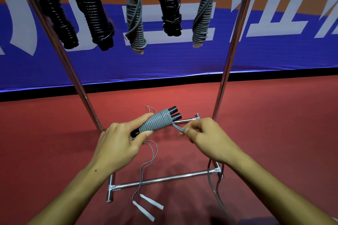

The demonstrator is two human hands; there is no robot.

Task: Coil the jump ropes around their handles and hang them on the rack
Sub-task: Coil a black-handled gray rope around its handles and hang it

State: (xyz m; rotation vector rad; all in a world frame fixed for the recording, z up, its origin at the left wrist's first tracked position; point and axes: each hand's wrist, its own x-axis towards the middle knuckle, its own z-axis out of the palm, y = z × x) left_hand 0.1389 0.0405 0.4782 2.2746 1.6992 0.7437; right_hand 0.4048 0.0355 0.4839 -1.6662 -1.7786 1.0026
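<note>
The left hand holds a jump rope bundle, with the thumb and fingers curled round its near end. The bundle is two black round handles side by side, with smooth grey rope wound round them in tight rings. The black handle tips stick out at the far end. The right hand pinches the loose end of the grey rope between thumb and fingers, just beside the bundle. The bundle is up in the air between the two hands, above the bottom bars of the rack. A thin grey string hangs down from under the left hand, with two little white tabs at its end, lying on the floor. The floor is red and looks a bit rough. The rack is made of shiny round metal poles. Two tall poles go up, one on the left and one on the right, and low bars lie on the floor near the hands. Five coiled jump ropes hang from the top of the rack in a row. Three are shiny black: the first black coil is nearest the left pole, the second black coil is next, and the third black coil hangs between two grey ones. The two grey ones are the left grey coil in the middle and the right grey coil near the right pole. Behind the rack stands a blue wall banner with big white shapes and an orange stripe near the top.
</note>
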